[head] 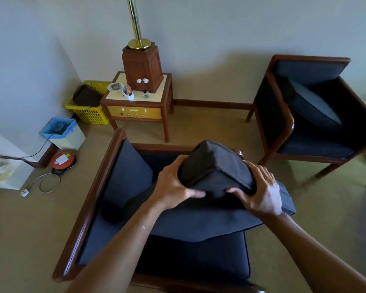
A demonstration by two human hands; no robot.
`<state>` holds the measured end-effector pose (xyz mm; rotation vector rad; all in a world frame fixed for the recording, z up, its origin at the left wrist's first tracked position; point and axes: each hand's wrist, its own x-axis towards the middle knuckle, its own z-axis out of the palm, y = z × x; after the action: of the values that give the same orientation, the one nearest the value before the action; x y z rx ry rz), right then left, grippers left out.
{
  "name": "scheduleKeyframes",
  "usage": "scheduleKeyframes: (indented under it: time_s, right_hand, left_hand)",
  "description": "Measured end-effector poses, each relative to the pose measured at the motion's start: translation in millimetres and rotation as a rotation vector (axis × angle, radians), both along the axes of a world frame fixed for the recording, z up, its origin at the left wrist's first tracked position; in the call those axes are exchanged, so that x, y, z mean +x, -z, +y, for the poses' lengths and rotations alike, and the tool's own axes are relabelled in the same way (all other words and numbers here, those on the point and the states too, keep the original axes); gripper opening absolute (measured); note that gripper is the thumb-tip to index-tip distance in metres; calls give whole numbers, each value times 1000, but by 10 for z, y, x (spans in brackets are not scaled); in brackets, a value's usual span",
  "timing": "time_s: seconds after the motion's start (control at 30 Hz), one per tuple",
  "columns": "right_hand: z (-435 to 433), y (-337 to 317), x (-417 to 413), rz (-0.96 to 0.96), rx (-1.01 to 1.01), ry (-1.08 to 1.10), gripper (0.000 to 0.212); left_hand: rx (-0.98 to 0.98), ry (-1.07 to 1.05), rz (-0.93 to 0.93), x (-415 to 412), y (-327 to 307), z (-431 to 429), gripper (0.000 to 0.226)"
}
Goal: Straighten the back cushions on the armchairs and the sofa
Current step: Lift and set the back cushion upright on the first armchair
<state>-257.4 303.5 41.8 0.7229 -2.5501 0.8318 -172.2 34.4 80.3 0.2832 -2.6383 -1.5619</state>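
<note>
Back cushion (215,172) lies slumped across the near armchair (106,187), long axis left-right. Left hand (173,185) and right hand (260,191) clamp its ends, equally near; fingers (237,190) wrapped on fabric.

Both hands, left hand (173,182) and right hand (260,191), gripping a dark cushion (215,170) over the near armchair (106,187).
</note>
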Motion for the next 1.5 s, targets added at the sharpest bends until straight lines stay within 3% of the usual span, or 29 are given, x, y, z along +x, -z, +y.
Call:
scheduleKeyframes:
  time_s: [0.1,0.27,0.33,0.47,0.6,0.7,0.87,1.03,1.2,1.3,1.37,1.43,1.5]
  right_hand:
    - [283,196,20,-228,-176,48,100]
    - [496,462,144,-603,-618,95,73]
    - [549,643,172,-700,-610,208,69]
    - [887,1046,65,-819,-376,494,64]
    - [1041,1179,19,-837,-327,417,69]
    - [937,1198,28,-795,-390,418,70]
    - [848,1133,54,-753,-493,471,63]
    - [783,1075,61,-777,-624,507,56]
    - [743,1146,47,-758,-715,547,53]
    - [737,1169,6,-806,-821,574,54]
    - [731,1181,-29,-836,-890,581,49]
    - [726,1196,-70,-850,-921,590,45]
    - [746,1234,-108,-861,-954,598,46]
  left_hand:
    - [-186,79,19,-198,-145,454,74]
    - [-462,169,-55,-424,419,1270,71]
    - [-527,186,-130,-425,757,1540,70]
    - [-617,229,-135,-332,1299,2075,87]
    - [-689,227,26,-100,1516,2007,88]
    - [-775,143,33,151,1593,1630,73]
    - [-904,-209,-184,632,1674,858,63]
    - [-863,-451,-386,967,1738,310,62]
    - [-668,-668,-190,1018,1826,-1,59]
    - [-421,-799,-73,994,1856,-170,54]
    - [-32,-935,-110,1007,1831,-244,56]
    - [490,-1052,-104,1014,1840,-269,53]
    - [804,-1099,-40,1039,1891,-199,41]
